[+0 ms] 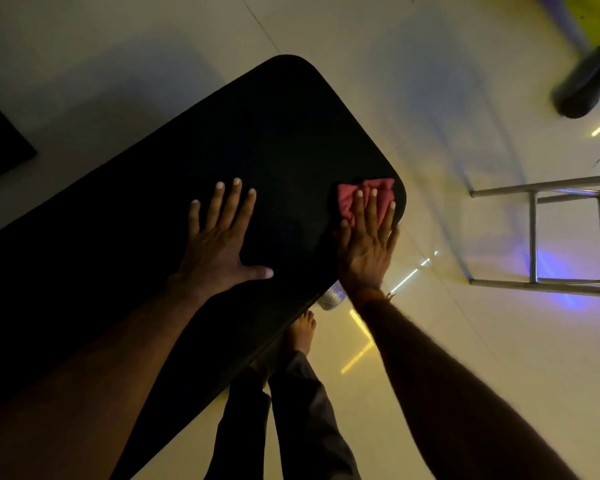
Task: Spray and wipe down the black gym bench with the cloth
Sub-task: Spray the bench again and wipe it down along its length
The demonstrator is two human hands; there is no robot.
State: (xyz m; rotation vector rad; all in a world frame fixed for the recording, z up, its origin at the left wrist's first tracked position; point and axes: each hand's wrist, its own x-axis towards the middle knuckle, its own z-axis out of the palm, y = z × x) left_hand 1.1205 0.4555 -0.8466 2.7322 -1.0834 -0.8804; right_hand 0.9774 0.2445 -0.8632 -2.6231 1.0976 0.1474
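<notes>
The black gym bench runs diagonally from lower left to upper centre, its padded top dark and matte. My left hand lies flat on the pad with fingers spread and nothing in it. My right hand presses flat on a pink-red cloth at the bench's right corner, near the edge. The cloth shows beyond my fingertips and to their left. A clear bottle, maybe the sprayer, peeks out below the bench edge by my right wrist, mostly hidden.
Pale glossy floor surrounds the bench. A metal frame with rungs stands at the right. A dark object sits at the top right, a dark mat at the left edge. My bare foot and trouser legs are below the bench edge.
</notes>
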